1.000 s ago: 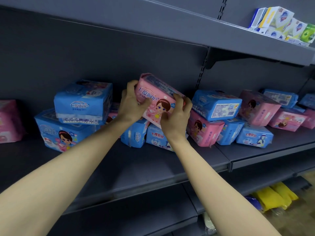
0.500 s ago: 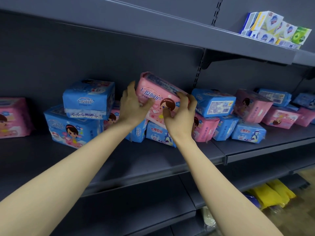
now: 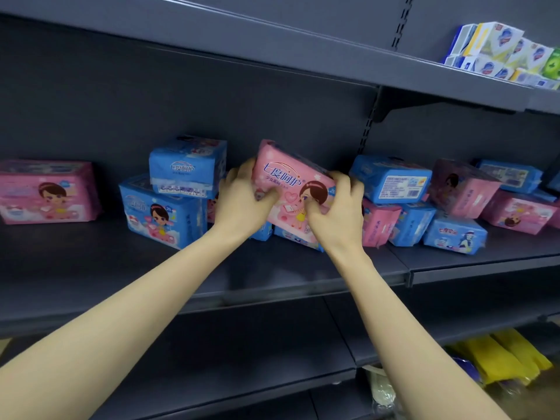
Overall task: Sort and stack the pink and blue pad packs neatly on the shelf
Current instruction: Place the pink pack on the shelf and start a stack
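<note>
Dark grey metal shelf board (image 3: 272, 268). Large blue plastic pad pack (image 3: 157, 213) resting on it. Left of that pack, well apart: pink plastic pad pack (image 3: 45, 192). Right of it: jumbled blue and pink packs (image 3: 410, 224).

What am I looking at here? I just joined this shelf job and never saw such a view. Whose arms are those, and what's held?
There is no machine. One camera sits on a person's head, looking forward and down, so the two bare arms are that person's own. The left hand and the right hand both grip one pink pack, tilted, over the dark shelf. Left of it two blue packs are stacked, and a lone pink pack stands further left. To the right lies a mixed pile of pink and blue packs. Small boxes sit on the shelf above.
</note>
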A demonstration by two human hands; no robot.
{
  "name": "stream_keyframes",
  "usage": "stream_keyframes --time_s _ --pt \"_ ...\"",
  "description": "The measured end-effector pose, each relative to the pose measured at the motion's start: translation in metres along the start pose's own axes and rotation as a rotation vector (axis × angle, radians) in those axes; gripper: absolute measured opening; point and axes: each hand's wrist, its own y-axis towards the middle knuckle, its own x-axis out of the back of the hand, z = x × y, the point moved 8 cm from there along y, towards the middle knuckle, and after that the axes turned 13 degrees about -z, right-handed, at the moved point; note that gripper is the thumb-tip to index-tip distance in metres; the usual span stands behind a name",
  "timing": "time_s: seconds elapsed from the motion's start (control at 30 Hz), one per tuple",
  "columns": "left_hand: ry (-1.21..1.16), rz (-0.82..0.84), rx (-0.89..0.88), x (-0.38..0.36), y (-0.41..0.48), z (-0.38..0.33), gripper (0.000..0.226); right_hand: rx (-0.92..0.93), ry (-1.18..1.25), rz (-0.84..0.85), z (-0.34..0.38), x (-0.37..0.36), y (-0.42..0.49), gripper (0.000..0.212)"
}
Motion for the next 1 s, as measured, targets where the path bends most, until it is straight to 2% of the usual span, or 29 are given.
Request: stream_keyframes --time_s 0.33,0.47,0.63,0.77,1.0 --pt "0.026 -0.063 0.044 0.052 -0.029 0.011 0.072 0.060 0.075 0.106 0.025 0.002 -0.024 0.045" --pt "0.030 -0.073 0.058 0.072 -0.037 0.018 0.062 0.077 0.109 0.156 0.035 -0.002 -0.034 0.045" --pt "0.036 -0.086 0.080 0.097 -0.047 0.025 0.063 0.109 0.139 0.216 0.048 -0.008 -0.047 0.045" --pt "0.036 -0.124 0.081 0.117 -0.053 0.028 0.064 0.138 0.166 0.243 0.061 -0.015 -0.054 0.045" --pt "0.047 -0.212 0.090 0.158 -0.056 0.040 0.053 0.187 0.216 0.309 0.092 -0.037 -0.068 0.046"
